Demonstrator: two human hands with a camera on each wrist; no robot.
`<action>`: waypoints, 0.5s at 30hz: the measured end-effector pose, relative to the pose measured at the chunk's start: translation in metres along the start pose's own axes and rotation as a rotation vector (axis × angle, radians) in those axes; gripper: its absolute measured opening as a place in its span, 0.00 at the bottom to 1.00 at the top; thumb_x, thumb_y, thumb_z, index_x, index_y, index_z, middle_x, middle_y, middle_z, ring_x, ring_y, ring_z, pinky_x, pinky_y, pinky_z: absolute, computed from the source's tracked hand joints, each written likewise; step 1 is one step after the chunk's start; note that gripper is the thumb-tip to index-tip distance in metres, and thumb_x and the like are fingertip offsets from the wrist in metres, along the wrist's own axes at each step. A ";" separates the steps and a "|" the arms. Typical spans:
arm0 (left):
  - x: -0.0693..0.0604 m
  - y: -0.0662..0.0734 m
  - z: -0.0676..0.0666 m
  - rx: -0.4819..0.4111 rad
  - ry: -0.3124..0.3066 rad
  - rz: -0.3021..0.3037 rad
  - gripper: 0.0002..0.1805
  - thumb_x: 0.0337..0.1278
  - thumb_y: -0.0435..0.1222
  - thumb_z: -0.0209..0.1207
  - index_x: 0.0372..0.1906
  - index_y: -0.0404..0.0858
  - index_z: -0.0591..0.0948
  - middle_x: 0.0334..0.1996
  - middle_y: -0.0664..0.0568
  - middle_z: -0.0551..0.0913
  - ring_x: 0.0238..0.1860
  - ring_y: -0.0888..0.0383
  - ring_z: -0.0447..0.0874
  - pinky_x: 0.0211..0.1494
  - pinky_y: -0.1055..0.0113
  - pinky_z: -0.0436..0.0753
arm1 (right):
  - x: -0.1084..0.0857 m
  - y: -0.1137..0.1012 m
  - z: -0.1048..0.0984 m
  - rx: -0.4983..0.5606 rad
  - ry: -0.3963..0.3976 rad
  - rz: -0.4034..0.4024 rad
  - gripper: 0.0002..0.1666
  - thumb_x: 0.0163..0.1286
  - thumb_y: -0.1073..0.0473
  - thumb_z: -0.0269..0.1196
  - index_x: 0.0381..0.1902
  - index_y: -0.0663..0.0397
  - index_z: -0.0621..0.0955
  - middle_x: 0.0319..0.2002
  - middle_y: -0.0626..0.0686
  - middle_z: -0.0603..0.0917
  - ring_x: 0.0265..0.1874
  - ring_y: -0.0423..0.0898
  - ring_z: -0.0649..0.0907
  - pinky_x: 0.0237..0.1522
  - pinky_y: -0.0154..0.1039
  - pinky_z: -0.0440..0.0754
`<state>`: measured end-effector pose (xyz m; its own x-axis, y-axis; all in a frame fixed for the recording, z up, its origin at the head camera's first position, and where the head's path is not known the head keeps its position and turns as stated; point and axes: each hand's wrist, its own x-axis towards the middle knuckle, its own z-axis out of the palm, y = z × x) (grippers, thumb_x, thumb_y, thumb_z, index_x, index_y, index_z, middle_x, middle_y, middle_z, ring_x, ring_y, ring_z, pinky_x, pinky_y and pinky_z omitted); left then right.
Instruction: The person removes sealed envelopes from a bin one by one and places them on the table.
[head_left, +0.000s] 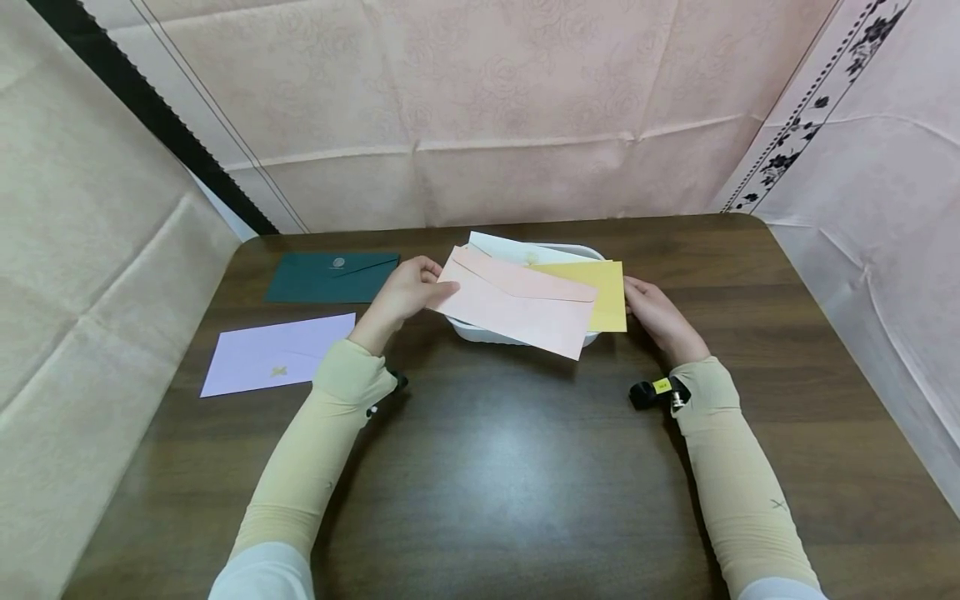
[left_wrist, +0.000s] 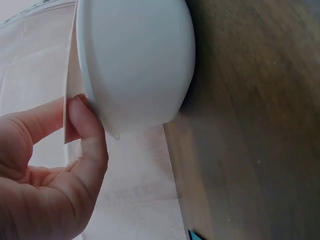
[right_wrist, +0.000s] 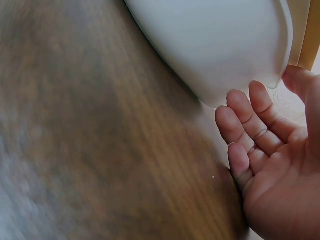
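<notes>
My left hand (head_left: 408, 290) pinches the left end of a pink envelope (head_left: 517, 304) between thumb and fingers, over a white basin (head_left: 480, 335). In the left wrist view the thumb and a finger of the hand (left_wrist: 65, 165) hold the envelope's edge beside the basin's rim (left_wrist: 87, 65). Under the pink envelope lie a yellow envelope (head_left: 609, 296) and a pale one (head_left: 502, 247), across the basin. My right hand (head_left: 660, 317) is at the basin's right end; in the right wrist view its fingers (right_wrist: 240, 107) are loosely bent by the basin wall (right_wrist: 220, 45).
A dark green envelope (head_left: 322, 279) lies at the back left of the brown table (head_left: 495, 483). In front of it is a lilac envelope (head_left: 270, 354), close to my left forearm. Pale cloth (head_left: 525, 100) hangs behind the table and at both sides.
</notes>
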<state>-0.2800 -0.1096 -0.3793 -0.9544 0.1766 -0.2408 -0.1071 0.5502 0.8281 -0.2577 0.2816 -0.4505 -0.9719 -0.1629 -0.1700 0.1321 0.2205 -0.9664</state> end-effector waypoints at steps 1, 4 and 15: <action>0.000 -0.001 0.000 -0.005 0.001 0.002 0.24 0.64 0.43 0.67 0.55 0.33 0.73 0.42 0.40 0.80 0.39 0.47 0.78 0.53 0.44 0.78 | 0.000 0.000 0.000 0.001 0.003 0.002 0.29 0.80 0.38 0.45 0.56 0.56 0.75 0.30 0.42 0.77 0.31 0.38 0.75 0.39 0.32 0.73; -0.001 -0.002 0.002 -0.019 0.011 0.002 0.25 0.64 0.43 0.66 0.57 0.33 0.72 0.43 0.40 0.79 0.39 0.47 0.77 0.53 0.44 0.77 | 0.000 0.001 0.000 0.008 0.005 -0.001 0.26 0.80 0.38 0.45 0.51 0.54 0.76 0.29 0.43 0.76 0.31 0.39 0.75 0.38 0.33 0.73; -0.001 -0.006 0.003 -0.062 0.043 0.007 0.25 0.65 0.42 0.66 0.57 0.31 0.72 0.44 0.39 0.80 0.41 0.48 0.76 0.53 0.46 0.76 | 0.002 0.002 0.000 0.015 0.012 -0.011 0.23 0.81 0.39 0.46 0.47 0.50 0.78 0.31 0.42 0.79 0.33 0.38 0.76 0.40 0.32 0.74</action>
<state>-0.2773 -0.1106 -0.3857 -0.9661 0.1445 -0.2140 -0.1162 0.4970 0.8599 -0.2592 0.2814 -0.4532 -0.9755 -0.1541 -0.1568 0.1238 0.2040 -0.9711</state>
